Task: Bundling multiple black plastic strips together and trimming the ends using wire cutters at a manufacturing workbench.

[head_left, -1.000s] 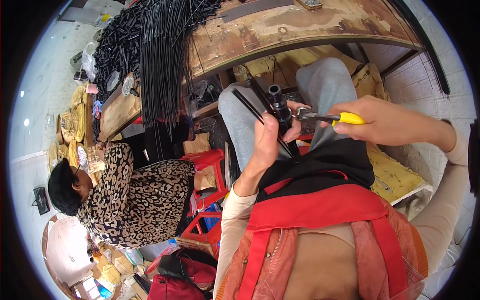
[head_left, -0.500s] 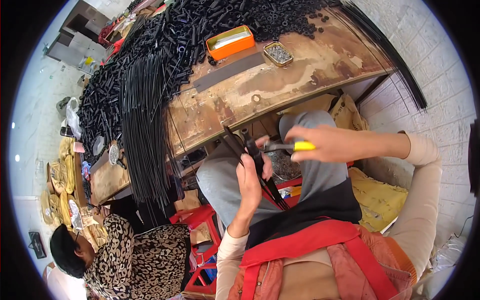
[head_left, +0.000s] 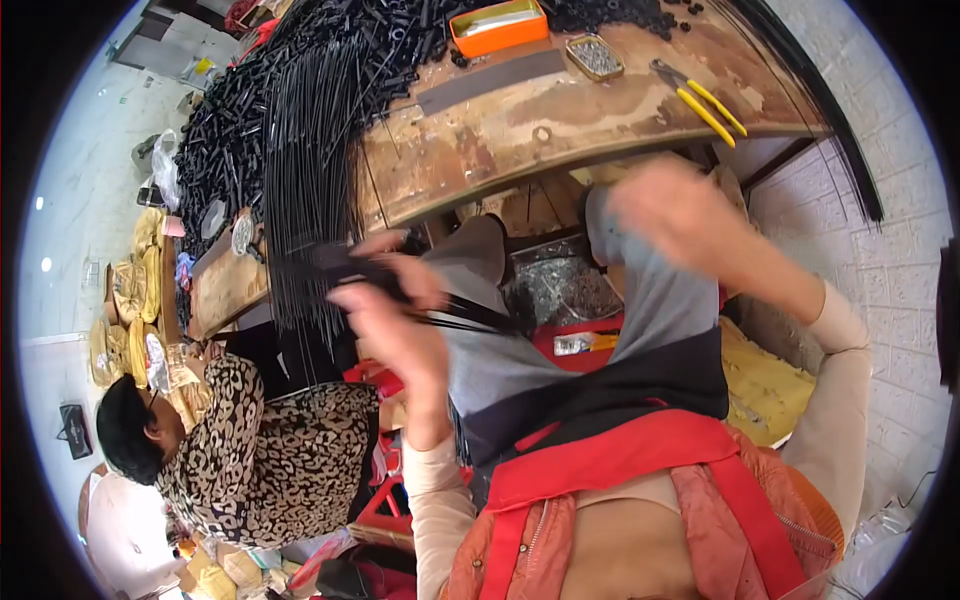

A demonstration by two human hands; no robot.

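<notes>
My left hand (head_left: pixel 400 325) is closed around a bundle of black rods (head_left: pixel 475 312), left of my knees and beside the table's front edge. The thicker upper end of the bundle is smeared by motion, while thin ends stick out to the right over my lap. A pair of pliers with yellow handles (head_left: pixel 712 112) lies on the table at the right. My right hand (head_left: pixel 665 205) is just in front of the table edge, below the pliers and apart from them. Its fingers are blurred, and I cannot make out anything in them.
Long thin black rods (head_left: pixel 310 180) hang over the table's (head_left: pixel 480 150) left part, beside a heap of black tubular parts (head_left: pixel 215 150). An orange box (head_left: pixel 500 35) and a small tray of metal bits (head_left: pixel 594 57) stand farther back. A co-worker in a patterned top (head_left: pixel 290 460) sits at the left.
The pliers, held in my right hand before, now lie on the table, and that hand is apart from them. My left hand has carried the black rods leftward and tilted them over.
</notes>
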